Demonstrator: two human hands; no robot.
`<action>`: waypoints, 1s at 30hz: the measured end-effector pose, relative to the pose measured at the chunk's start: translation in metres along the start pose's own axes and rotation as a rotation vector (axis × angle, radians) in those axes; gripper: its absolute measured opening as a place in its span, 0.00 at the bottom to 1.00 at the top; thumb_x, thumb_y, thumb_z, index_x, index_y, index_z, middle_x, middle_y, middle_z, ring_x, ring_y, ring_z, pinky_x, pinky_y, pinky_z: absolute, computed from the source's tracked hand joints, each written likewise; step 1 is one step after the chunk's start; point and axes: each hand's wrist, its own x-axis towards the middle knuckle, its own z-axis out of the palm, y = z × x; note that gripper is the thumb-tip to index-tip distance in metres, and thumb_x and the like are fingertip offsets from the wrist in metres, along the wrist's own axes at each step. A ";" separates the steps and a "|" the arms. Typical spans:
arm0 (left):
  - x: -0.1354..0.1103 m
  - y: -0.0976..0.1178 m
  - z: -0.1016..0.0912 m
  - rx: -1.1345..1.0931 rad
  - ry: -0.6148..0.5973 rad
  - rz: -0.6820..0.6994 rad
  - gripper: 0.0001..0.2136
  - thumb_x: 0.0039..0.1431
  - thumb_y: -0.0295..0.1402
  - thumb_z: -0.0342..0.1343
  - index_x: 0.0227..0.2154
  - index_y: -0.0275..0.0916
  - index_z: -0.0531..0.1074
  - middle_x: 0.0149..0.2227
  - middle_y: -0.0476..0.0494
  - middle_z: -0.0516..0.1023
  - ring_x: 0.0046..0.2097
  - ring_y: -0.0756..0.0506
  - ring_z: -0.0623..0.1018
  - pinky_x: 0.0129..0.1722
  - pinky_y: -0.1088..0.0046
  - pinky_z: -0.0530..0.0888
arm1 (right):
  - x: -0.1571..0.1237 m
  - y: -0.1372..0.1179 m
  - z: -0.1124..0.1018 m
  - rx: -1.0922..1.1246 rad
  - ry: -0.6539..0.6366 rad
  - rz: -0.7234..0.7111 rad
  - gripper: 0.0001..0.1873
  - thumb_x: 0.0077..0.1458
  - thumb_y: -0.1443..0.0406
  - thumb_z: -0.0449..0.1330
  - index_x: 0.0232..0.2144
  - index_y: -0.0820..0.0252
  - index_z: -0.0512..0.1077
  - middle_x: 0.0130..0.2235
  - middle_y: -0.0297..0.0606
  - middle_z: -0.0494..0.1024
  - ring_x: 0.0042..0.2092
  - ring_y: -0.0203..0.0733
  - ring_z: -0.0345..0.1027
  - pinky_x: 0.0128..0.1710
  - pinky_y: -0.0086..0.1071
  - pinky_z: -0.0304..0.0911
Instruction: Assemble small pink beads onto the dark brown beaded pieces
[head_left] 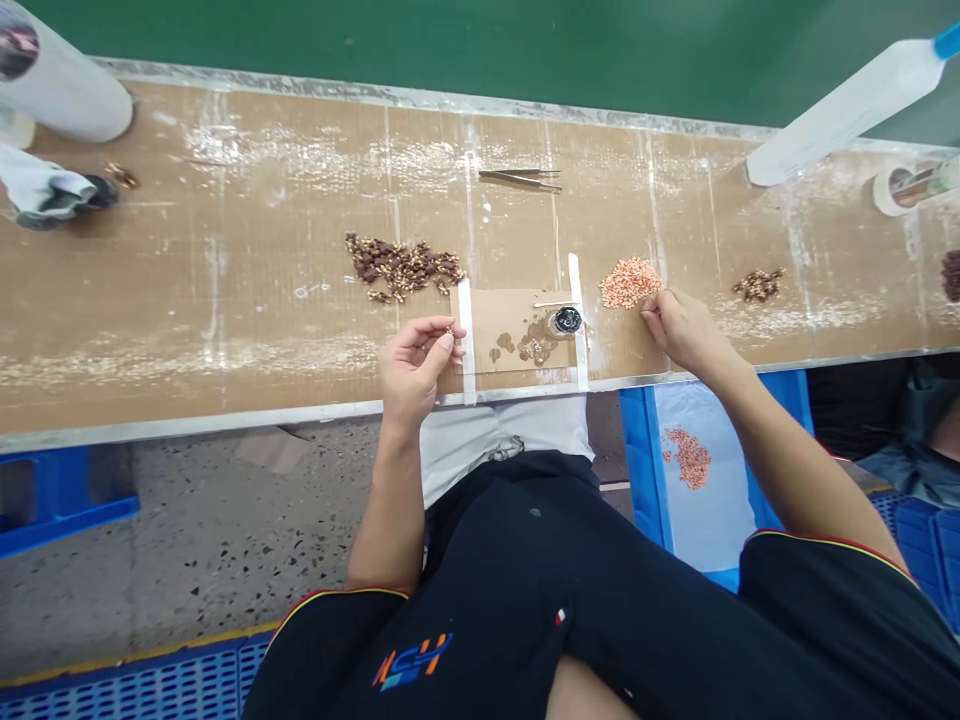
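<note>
My left hand [415,365] is closed in a pinch, with a tiny piece at its fingertips that is too small to name. It hovers by the left white tape strip [466,340] of a stained cardboard patch [487,310]. Beyond it lies a heap of dark brown and gold small parts [405,267]. My right hand [684,328] has its fingers pressed together at the edge of a pile of small orange-and-white parts [628,282]; whether anything is between them is hidden. Between my hands stand a small pot of black stuff [568,320] and a cotton swab [553,304].
Tweezers [520,179] lie farther back. White bottles [847,110] and a tape roll [892,190] stand at the right; a large white cylinder [71,80] and a cloth [52,190] at the left. Below the table edge, a blue tray [641,450] holds orange parts [687,458].
</note>
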 end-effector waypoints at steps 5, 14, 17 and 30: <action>-0.001 0.001 0.000 0.025 0.002 -0.003 0.18 0.54 0.48 0.76 0.38 0.40 0.83 0.34 0.44 0.87 0.28 0.50 0.82 0.27 0.76 0.80 | 0.002 0.001 -0.003 -0.004 -0.013 -0.031 0.07 0.63 0.64 0.53 0.32 0.48 0.58 0.38 0.52 0.77 0.45 0.60 0.73 0.50 0.51 0.71; -0.001 0.000 0.001 0.030 0.003 0.000 0.17 0.55 0.48 0.75 0.38 0.40 0.83 0.34 0.44 0.87 0.28 0.51 0.82 0.27 0.77 0.80 | 0.009 0.001 -0.028 -0.017 -0.169 -0.067 0.12 0.62 0.63 0.55 0.30 0.47 0.54 0.35 0.47 0.77 0.39 0.56 0.74 0.45 0.48 0.71; -0.002 -0.001 0.001 0.031 0.005 0.009 0.17 0.55 0.47 0.75 0.38 0.40 0.83 0.34 0.44 0.87 0.27 0.51 0.82 0.27 0.77 0.80 | 0.009 0.002 -0.032 -0.026 -0.186 -0.055 0.12 0.60 0.62 0.57 0.29 0.47 0.55 0.34 0.46 0.78 0.38 0.56 0.74 0.44 0.47 0.71; -0.003 -0.002 0.000 0.048 -0.006 0.014 0.17 0.57 0.47 0.74 0.40 0.39 0.82 0.34 0.42 0.87 0.28 0.50 0.82 0.29 0.75 0.82 | -0.001 0.002 -0.025 -0.059 -0.082 -0.057 0.07 0.60 0.62 0.58 0.29 0.49 0.65 0.32 0.45 0.79 0.35 0.54 0.74 0.39 0.45 0.69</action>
